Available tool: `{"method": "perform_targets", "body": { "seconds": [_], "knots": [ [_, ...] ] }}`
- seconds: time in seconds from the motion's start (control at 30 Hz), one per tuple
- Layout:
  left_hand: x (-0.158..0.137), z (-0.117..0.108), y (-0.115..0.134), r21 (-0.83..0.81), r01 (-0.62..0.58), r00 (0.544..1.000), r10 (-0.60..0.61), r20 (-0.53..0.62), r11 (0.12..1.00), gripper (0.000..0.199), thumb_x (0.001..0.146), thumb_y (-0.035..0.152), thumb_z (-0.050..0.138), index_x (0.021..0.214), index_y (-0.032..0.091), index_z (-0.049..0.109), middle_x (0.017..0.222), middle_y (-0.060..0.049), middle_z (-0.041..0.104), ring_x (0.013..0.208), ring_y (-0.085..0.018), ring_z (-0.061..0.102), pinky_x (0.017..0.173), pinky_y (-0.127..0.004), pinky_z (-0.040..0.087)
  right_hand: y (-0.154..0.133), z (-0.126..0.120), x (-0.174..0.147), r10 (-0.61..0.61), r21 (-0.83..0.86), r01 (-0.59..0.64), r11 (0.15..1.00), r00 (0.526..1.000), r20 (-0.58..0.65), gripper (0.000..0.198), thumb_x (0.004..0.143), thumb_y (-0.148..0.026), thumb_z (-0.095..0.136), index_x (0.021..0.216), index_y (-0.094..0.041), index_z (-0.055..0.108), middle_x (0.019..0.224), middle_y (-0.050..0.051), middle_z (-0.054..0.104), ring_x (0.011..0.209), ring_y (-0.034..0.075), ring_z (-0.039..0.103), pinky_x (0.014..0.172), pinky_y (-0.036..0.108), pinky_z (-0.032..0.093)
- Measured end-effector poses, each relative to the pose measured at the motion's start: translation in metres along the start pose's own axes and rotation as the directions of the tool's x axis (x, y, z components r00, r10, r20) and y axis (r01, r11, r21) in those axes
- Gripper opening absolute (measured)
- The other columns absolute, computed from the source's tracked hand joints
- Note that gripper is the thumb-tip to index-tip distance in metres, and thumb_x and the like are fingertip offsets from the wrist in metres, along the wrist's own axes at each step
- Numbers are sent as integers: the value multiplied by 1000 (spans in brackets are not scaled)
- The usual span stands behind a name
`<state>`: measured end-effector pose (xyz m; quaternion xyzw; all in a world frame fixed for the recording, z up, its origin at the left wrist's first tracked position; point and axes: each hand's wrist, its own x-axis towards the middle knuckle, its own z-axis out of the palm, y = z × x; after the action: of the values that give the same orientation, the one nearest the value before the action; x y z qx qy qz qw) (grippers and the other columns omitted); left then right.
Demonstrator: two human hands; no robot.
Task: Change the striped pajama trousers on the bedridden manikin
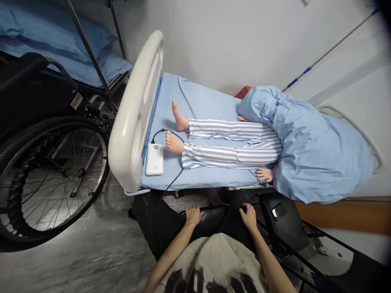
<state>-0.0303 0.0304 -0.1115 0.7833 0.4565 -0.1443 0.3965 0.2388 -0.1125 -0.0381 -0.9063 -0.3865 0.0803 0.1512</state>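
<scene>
Both hands down on black knees beside the hospital bed

Left hand point(193, 214) lies palm-down, fingers loosely curled over a black-trousered knee point(171, 219), gripping nothing; right hand point(249, 216) rests flat likewise. Just ahead, a mannequin in striped pyjamas point(229, 146) lies on the bed point(201, 101), a white power bank point(154, 159) by its feet.

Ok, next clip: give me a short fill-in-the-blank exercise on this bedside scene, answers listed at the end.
1. The mannequin on the bed wears trousers with blue and white ____.
2. A black cable runs from the white power bank, which lies beside the mannequin's ____.
3. A ____ with a large spoked wheel stands left of the white footboard.
4. The left hand and right hand rest on something ____ in colour.

Answers: stripes; feet; wheelchair; black
</scene>
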Motion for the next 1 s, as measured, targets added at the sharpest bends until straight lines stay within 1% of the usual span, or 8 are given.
{"method": "perform_targets", "body": {
  "seconds": [0.17, 0.4, 0.53, 0.77, 0.83, 0.87, 0.93, 1.0],
  "knots": [
    [6, 9, 1, -33, 7, 1000, -6, 13, 999, 45, 92, 39, 48, 126, 17, 66, 127, -20, 64, 123, -35, 53, 108, -53, 26, -8, 11, 1, -18, -143, 29, 989, 997, 81, 39, 75, -41, 47, 102, -17, 61, 119, 16, 60, 110, 33, 57, 97, 48, 45],
    [11, 21, 0, -51, 14, 999, -11, 41, 999, 47, 92, 39, 48, 132, 17, 62, 127, -21, 62, 125, -35, 50, 109, -54, 23, -30, 32, 10, -54, -132, 78, 988, 982, 179, 36, 76, -38, 51, 104, -18, 62, 113, 14, 63, 110, 30, 59, 99, 43, 47],
    [10, 23, -2, -68, -2, 999, 5, 46, 998, 49, 93, 41, 48, 133, 16, 61, 127, -22, 61, 124, -35, 50, 107, -53, 25, -62, 52, 24, -115, -138, 151, 979, 963, 243, 36, 80, -35, 49, 106, -16, 63, 113, 14, 63, 108, 29, 59, 101, 43, 45],
    [-1, 21, 0, -175, -15, 1000, 12, -16, 985, 46, 90, 34, 52, 128, 10, 63, 129, -22, 61, 129, -35, 48, 114, -51, 20, -125, 81, 42, -233, 6, 246, 969, 910, 341, 30, 79, -31, 51, 103, -18, 65, 111, 11, 64, 103, 24, 62, 98, 41, 49],
    [-2, 18, 0, -322, 13, 997, -38, -69, 947, 44, 85, 23, 57, 126, 11, 64, 128, -20, 62, 129, -33, 49, 116, -49, 21, -136, 84, 44, -224, 86, 207, 975, 910, 350, 28, 79, -33, 53, 99, -19, 65, 109, 10, 65, 101, 24, 63, 98, 43, 49],
    [-2, 15, -2, -411, 39, 992, -85, -95, 911, 42, 82, 17, 57, 123, 12, 65, 126, -19, 63, 128, -32, 50, 115, -48, 23, -140, 86, 45, -194, 157, 146, 977, 913, 360, 26, 77, -34, 56, 97, -20, 66, 108, 9, 66, 101, 25, 63, 99, 44, 49],
    [-1, 7, -10, -560, 101, 971, -204, -124, 822, 40, 81, 9, 52, 117, 13, 67, 122, -17, 65, 123, -29, 55, 111, -44, 32, -146, 90, 46, -97, 322, -39, 946, 914, 395, 25, 72, -36, 63, 90, -20, 67, 103, 8, 69, 102, 26, 64, 101, 46, 48],
    [-1, -3, -24, -626, 161, 939, -313, -140, 763, 42, 85, 8, 45, 121, 15, 64, 123, -16, 65, 119, -25, 58, 106, -40, 40, -150, 94, 48, -2, 442, -219, 870, 894, 447, 26, 69, -38, 67, 87, -19, 67, 97, 9, 71, 101, 27, 66, 98, 48, 49]
  ]
}}
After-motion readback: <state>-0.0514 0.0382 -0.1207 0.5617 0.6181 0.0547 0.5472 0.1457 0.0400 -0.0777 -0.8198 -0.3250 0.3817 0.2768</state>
